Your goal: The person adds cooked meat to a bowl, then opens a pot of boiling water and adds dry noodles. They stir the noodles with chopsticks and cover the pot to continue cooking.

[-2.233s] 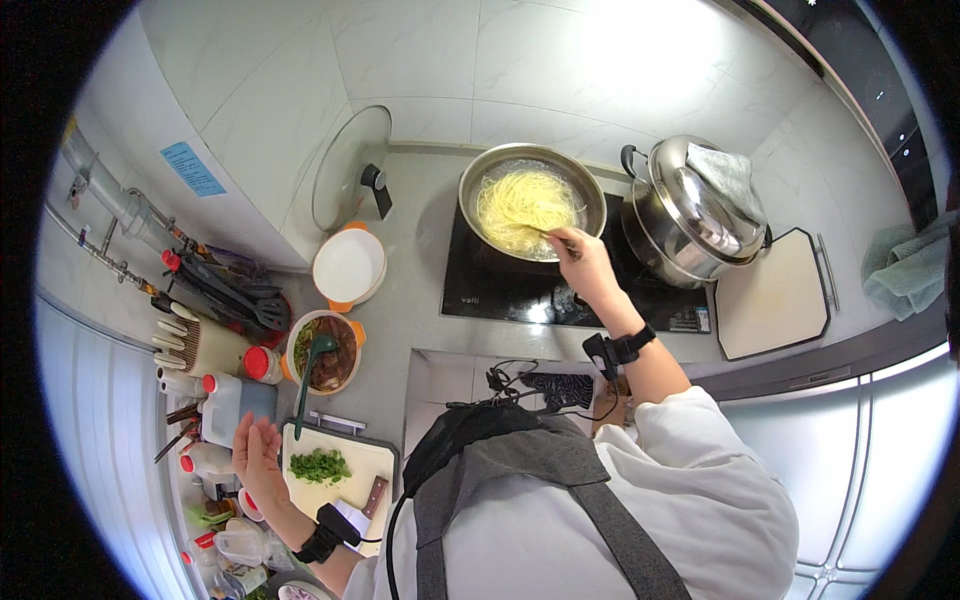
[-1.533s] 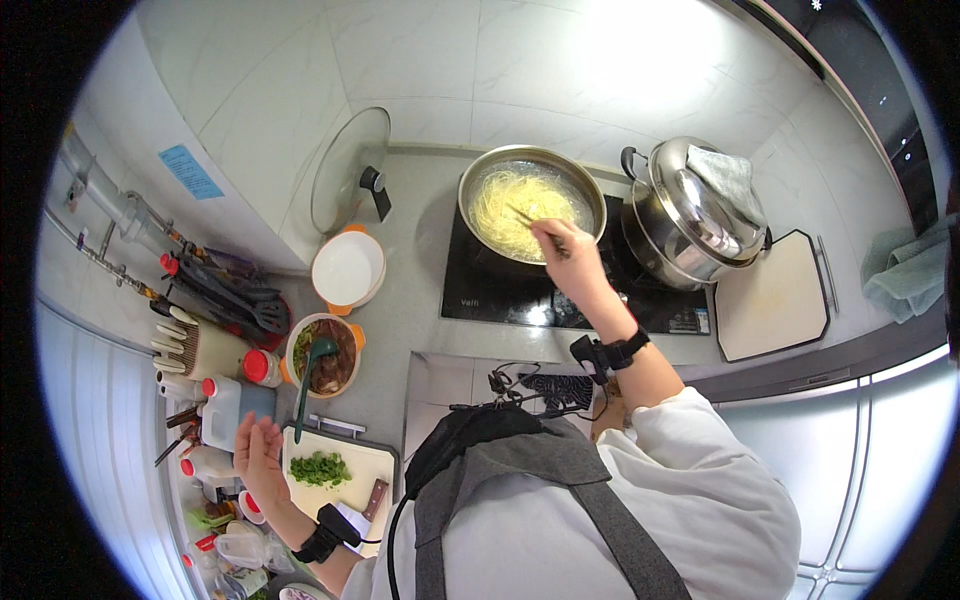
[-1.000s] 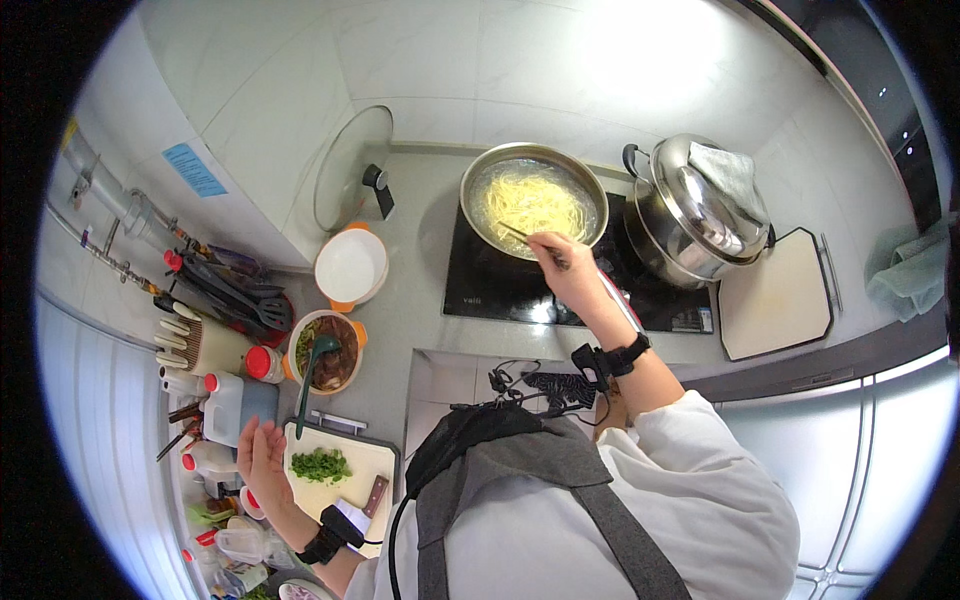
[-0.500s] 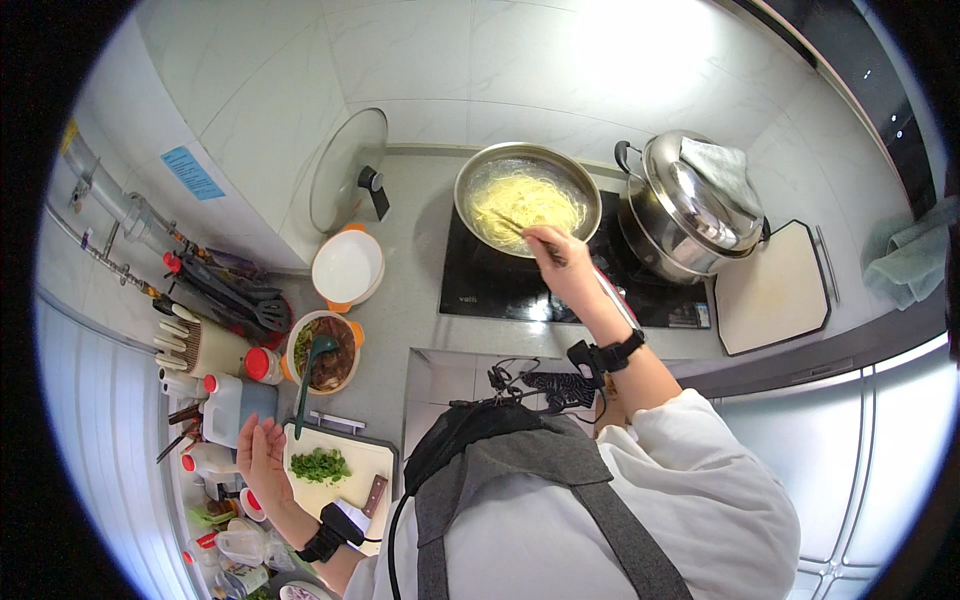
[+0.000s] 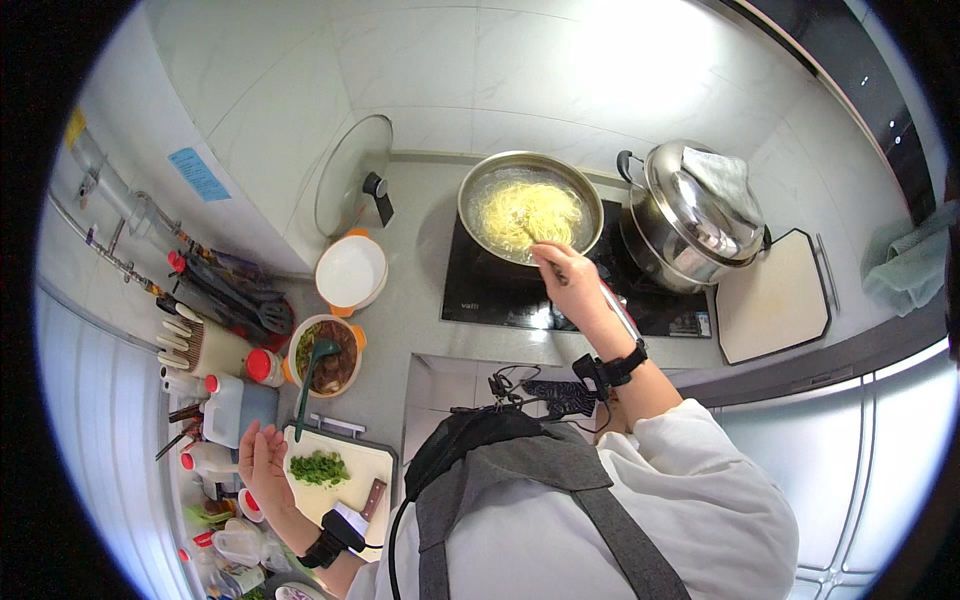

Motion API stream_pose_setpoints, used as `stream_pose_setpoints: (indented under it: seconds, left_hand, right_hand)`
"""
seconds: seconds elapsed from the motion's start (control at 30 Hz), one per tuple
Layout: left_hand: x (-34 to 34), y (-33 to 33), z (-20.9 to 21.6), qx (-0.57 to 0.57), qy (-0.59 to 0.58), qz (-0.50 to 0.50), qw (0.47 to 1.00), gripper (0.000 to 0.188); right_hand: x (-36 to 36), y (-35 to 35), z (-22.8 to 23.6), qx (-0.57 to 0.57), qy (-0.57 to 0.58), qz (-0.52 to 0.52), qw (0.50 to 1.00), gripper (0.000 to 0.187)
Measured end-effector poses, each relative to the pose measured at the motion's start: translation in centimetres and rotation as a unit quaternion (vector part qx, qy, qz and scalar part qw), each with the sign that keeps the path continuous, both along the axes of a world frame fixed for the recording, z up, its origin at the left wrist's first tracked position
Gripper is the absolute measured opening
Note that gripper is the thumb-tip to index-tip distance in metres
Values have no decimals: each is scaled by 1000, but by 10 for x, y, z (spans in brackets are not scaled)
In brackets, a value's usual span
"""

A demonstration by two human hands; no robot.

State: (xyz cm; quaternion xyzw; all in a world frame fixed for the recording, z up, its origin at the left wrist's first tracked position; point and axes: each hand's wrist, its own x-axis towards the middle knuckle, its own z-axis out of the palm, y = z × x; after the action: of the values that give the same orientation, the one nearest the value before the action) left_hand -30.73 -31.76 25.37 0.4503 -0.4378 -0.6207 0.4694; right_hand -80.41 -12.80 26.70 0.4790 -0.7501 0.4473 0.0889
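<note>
My right hand (image 5: pixel 570 280) is closed on a pair of chopsticks (image 5: pixel 530 231), its fingers over the near rim of a round steel pan (image 5: pixel 463 222). The chopstick tips reach into pale yellow noodles (image 5: pixel 545 205) lying in liquid. The pan's handle runs partly behind my right wrist. My left hand (image 5: pixel 264 468) hangs empty with its fingers apart, at the left edge of a cutting board (image 5: pixel 370 455). Chopped greens (image 5: pixel 318 468) and a knife (image 5: pixel 375 498) with a brown handle lie on that board.
A bowl with dark food and greens (image 5: pixel 337 370) holds a green ladle (image 5: pixel 318 360). Behind it are an empty white bowl (image 5: pixel 350 272) and a glass lid (image 5: pixel 345 180). A large steel pot (image 5: pixel 665 240) stands right, beside another board (image 5: pixel 770 300). Bottles (image 5: pixel 235 410) crowd the left.
My right hand has shifted slightly right and down, and the chopsticks stand steeper. The noodles have gathered toward the pan's middle. My left hand has hardly moved.
</note>
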Motion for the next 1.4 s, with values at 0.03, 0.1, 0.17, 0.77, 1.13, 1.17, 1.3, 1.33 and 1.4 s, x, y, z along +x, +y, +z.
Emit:
stream_pose_setpoints:
  seconds: [0.03,0.1,0.17,0.77,1.13,1.17,1.3,1.33,1.4]
  left_hand:
    - [-1,0,1,1,-2,-1,1000,31]
    - [-3,-1,3,-8,3,-8,1000,32]
    - [-3,-1,4,-7,-8,-5,1000,31]
    - [1,19,3,-3,-17,13,1000,30]
    - [-9,36,-32,11,-19,-29,999,28]
    - [-10,40,-33,18,-26,-37,999,28]
    - [-17,41,-37,34,-48,-53,997,28]
    - [-19,43,-37,27,-44,-70,996,29]
    - [-27,41,-36,28,-44,-86,995,29]
  right_hand:
    - [2,-3,-3,-24,13,31,999,10]
    - [0,-7,-9,0,-37,65,997,11]
    - [-6,-7,-12,22,-54,74,996,11]
    - [-12,23,-16,0,-69,-33,997,11]
    - [7,71,-3,-86,-9,-74,994,17]
    - [11,77,-4,-80,-10,-73,994,18]
    - [18,91,-7,-79,-18,-58,995,19]
    - [19,95,-8,-70,-25,-54,996,19]
    - [21,101,-8,-54,-44,-41,997,19]
